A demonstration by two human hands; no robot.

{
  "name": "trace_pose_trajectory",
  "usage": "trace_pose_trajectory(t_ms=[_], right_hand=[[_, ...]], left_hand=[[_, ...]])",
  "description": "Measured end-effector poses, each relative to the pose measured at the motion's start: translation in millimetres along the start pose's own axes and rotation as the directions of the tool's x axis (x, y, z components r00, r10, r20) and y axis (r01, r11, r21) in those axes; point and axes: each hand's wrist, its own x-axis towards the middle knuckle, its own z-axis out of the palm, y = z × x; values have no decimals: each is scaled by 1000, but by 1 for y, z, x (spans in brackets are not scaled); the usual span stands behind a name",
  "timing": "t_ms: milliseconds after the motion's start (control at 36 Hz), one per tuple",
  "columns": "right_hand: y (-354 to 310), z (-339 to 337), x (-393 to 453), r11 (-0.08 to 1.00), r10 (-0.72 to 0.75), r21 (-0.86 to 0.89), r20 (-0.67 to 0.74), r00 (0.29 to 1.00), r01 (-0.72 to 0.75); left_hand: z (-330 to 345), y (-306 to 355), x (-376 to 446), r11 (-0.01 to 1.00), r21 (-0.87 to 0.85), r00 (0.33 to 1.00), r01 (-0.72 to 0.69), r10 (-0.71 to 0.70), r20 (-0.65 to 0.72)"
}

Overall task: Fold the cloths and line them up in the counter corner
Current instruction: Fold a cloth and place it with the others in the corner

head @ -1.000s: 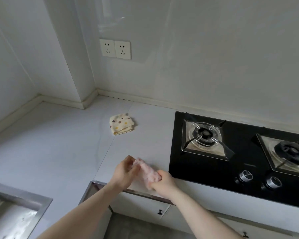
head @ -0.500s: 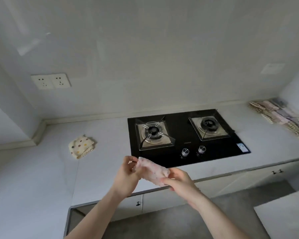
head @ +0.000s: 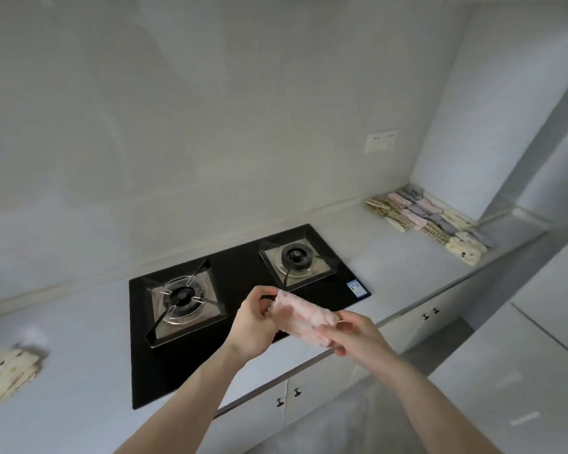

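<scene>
Both hands pinch folded pink cloth (head: 304, 317): left hand (head: 254, 322), right hand (head: 354, 334) | stove (head: 243, 290) beyond them | cloth row (head: 430, 221) far right | dotted cloth (head: 9, 371) far left

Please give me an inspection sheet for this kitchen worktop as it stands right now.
Surface: pale counter with a black two-burner hob set into it.
Job's things: folded pink cloth held above the hob's front edge; rows of folded cloths in the far right corner.
Clutter: spotted cloth lying alone at far left.
Grippers: left hand and right hand each grip an end of the pink cloth.
Cables: nothing seen.
Surroundings: wall socket; cupboard doors below.
</scene>
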Motion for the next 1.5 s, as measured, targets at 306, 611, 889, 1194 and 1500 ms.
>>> trace_pose_trajectory(t_ms=[306,611,889,1194,1500], right_hand=[[20,-169,50,998,-41,-39,-22,999,40],[25,-257,119,998,42,42,-32,999,-41],[31,-337,200,988,68,-120,-222,973,-96],[53,-388,266,956,247,232,-299,922,-181],[105,-462,380,866,470,322,-268,841,-382]], left_hand=[[135,36,92,979,202,1000,10,-6,-21],[218,64,199,955,295,999,-19,11,30],[286,92,318,941,338,980,-4,-64,190],[329,94,399,876,480,977,-42,-65,203],[353,67,457,872,479,990,98,-136,45]])
